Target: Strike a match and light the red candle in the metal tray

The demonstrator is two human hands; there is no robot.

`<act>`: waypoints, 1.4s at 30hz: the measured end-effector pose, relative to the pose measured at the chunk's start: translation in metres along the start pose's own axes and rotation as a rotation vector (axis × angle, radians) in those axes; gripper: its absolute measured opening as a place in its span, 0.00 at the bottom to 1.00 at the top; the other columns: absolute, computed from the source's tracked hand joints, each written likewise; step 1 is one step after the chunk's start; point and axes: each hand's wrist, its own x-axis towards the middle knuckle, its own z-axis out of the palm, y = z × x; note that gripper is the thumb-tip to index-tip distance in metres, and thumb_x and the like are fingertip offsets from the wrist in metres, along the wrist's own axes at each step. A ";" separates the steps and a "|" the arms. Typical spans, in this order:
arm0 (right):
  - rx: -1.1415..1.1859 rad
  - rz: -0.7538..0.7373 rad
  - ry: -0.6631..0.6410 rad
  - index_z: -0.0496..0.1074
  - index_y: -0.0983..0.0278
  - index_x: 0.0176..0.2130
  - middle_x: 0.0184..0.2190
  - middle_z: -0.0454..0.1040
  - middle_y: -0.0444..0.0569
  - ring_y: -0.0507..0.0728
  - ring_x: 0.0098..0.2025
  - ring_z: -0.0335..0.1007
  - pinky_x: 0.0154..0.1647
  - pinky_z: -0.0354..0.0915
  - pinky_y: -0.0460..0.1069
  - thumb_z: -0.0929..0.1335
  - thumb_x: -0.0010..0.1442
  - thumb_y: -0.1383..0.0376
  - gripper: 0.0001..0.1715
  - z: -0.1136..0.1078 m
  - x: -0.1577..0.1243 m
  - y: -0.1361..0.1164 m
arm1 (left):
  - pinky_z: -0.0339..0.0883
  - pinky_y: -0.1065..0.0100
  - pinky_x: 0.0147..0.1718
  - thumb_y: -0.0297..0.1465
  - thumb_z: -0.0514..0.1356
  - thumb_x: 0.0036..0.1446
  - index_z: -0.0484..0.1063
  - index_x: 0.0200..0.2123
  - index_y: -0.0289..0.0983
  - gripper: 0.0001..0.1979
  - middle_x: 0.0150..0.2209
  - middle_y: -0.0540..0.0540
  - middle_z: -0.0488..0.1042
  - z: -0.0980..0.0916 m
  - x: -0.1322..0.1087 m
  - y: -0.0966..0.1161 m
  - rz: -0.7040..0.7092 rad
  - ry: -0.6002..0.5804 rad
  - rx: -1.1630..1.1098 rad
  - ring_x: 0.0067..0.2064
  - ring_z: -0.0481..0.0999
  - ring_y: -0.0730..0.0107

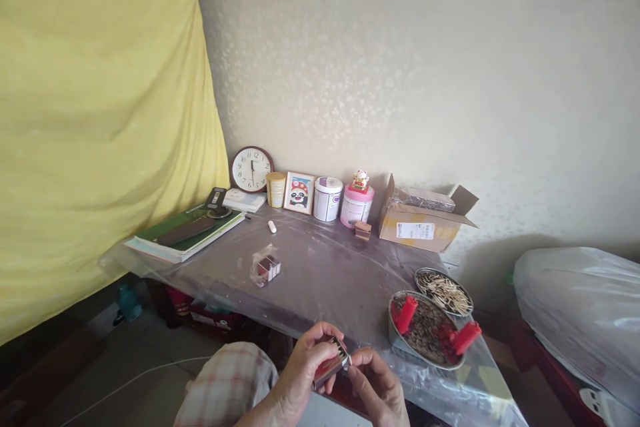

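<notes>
My left hand [306, 363] is wrapped round a matchbox [331, 365], held low in front of the table's near edge. The box's end stands open, and dark match heads show in it. My right hand [375, 387] is closed in a pinch right at that open end, with a small pale matchstick [349, 361] at its fingertips. To the right, a bowl [395, 337] of dark grains holds two red candles [407, 313]. Behind it is a dish [470, 312] with many loose matchsticks [445, 292].
More matchboxes [269, 268] sit in torn clear wrap on the plastic-covered table [320, 267]. Along the wall stand a clock [253, 169], tins [328, 200], a picture frame [299, 193] and an opened carton [415, 230]. A large book [185, 240] lies at left.
</notes>
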 end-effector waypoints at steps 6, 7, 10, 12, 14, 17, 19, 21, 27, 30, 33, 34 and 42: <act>0.094 -0.122 -0.074 0.71 0.57 0.35 0.26 0.74 0.45 0.57 0.30 0.74 0.36 0.70 0.51 0.69 0.59 0.52 0.12 0.012 0.000 0.009 | 0.49 0.71 0.16 0.30 0.58 0.46 0.71 0.30 0.37 0.06 0.19 0.55 0.69 0.004 0.005 -0.001 0.005 0.042 -0.008 0.16 0.60 0.78; 0.056 -0.153 -0.061 0.71 0.57 0.35 0.28 0.75 0.46 0.57 0.31 0.74 0.36 0.71 0.51 0.68 0.60 0.52 0.11 0.012 0.000 0.010 | 0.49 0.71 0.17 0.30 0.58 0.45 0.71 0.31 0.37 0.07 0.19 0.55 0.69 0.005 0.006 -0.001 0.002 0.053 -0.008 0.16 0.60 0.78; -0.084 -0.276 0.006 0.71 0.58 0.35 0.32 0.73 0.47 0.56 0.31 0.74 0.34 0.71 0.50 0.66 0.61 0.53 0.12 0.013 0.000 0.016 | 0.50 0.71 0.17 0.30 0.58 0.44 0.71 0.30 0.37 0.07 0.18 0.55 0.68 0.007 0.006 0.000 -0.004 0.084 -0.006 0.15 0.59 0.77; -0.190 -0.380 0.048 0.71 0.59 0.34 0.30 0.71 0.47 0.55 0.30 0.72 0.33 0.71 0.48 0.67 0.61 0.53 0.13 0.013 0.001 0.018 | 0.52 0.71 0.18 0.30 0.58 0.44 0.71 0.28 0.38 0.05 0.18 0.56 0.67 0.008 0.006 0.001 0.004 0.105 -0.003 0.17 0.60 0.77; -0.293 -0.497 0.075 0.71 0.60 0.33 0.28 0.71 0.46 0.53 0.28 0.70 0.31 0.69 0.46 0.68 0.61 0.55 0.11 0.014 0.002 0.019 | 0.56 0.72 0.22 0.29 0.59 0.43 0.71 0.26 0.37 0.03 0.20 0.55 0.69 0.009 0.005 0.002 0.022 0.127 -0.001 0.21 0.63 0.76; -0.395 -0.654 0.095 0.71 0.59 0.33 0.28 0.71 0.45 0.52 0.28 0.69 0.27 0.67 0.42 0.68 0.61 0.60 0.06 0.019 0.002 0.020 | 0.58 0.73 0.26 0.29 0.60 0.42 0.71 0.24 0.37 0.02 0.22 0.54 0.71 0.010 0.004 0.002 0.045 0.151 0.003 0.24 0.65 0.76; -0.431 -0.725 0.091 0.70 0.59 0.33 0.28 0.71 0.45 0.52 0.29 0.69 0.26 0.67 0.42 0.67 0.62 0.62 0.05 0.023 0.001 0.022 | 0.56 0.73 0.25 0.29 0.60 0.42 0.70 0.23 0.37 0.02 0.22 0.54 0.70 0.010 0.005 0.000 0.050 0.163 0.008 0.23 0.63 0.77; -0.459 -0.763 0.075 0.70 0.59 0.33 0.29 0.70 0.45 0.52 0.29 0.69 0.25 0.67 0.41 0.67 0.61 0.63 0.03 0.026 -0.001 0.026 | 0.54 0.73 0.24 0.29 0.60 0.42 0.70 0.22 0.37 0.02 0.21 0.54 0.70 0.011 0.006 -0.001 0.053 0.172 0.014 0.22 0.62 0.76; -0.573 -0.798 0.091 0.68 0.59 0.32 0.29 0.69 0.46 0.51 0.26 0.67 0.23 0.65 0.42 0.65 0.61 0.67 0.05 0.029 -0.003 0.037 | 0.54 0.72 0.23 0.29 0.61 0.44 0.70 0.22 0.38 0.02 0.22 0.53 0.70 0.012 0.007 -0.004 0.074 0.168 0.024 0.23 0.62 0.75; -0.595 -0.798 0.145 0.68 0.59 0.32 0.29 0.69 0.45 0.51 0.27 0.68 0.24 0.64 0.42 0.65 0.61 0.68 0.06 0.029 -0.003 0.031 | 0.55 0.72 0.25 0.30 0.61 0.47 0.71 0.25 0.38 0.02 0.23 0.53 0.70 0.012 0.007 -0.005 0.085 0.141 0.028 0.25 0.63 0.74; -0.558 -0.771 0.202 0.69 0.59 0.32 0.30 0.71 0.45 0.52 0.29 0.69 0.28 0.65 0.43 0.67 0.61 0.66 0.04 0.025 -0.004 0.019 | 0.58 0.71 0.29 0.32 0.62 0.50 0.74 0.30 0.38 0.04 0.25 0.52 0.71 0.010 0.005 -0.007 0.098 0.099 0.036 0.29 0.67 0.72; -0.531 -0.748 0.221 0.70 0.59 0.32 0.30 0.72 0.45 0.52 0.30 0.70 0.30 0.65 0.43 0.68 0.60 0.65 0.04 0.022 -0.004 0.015 | 0.59 0.70 0.31 0.33 0.62 0.51 0.75 0.32 0.38 0.05 0.27 0.52 0.72 0.009 0.005 -0.007 0.100 0.078 0.042 0.31 0.68 0.70; -0.174 -0.433 0.237 0.72 0.60 0.29 0.29 0.71 0.42 0.51 0.31 0.68 0.33 0.65 0.43 0.73 0.56 0.60 0.08 -0.001 -0.002 -0.003 | 0.61 0.62 0.49 0.36 0.67 0.51 0.72 0.51 0.40 0.23 0.43 0.45 0.77 -0.001 0.002 -0.007 0.100 -0.165 0.091 0.48 0.71 0.59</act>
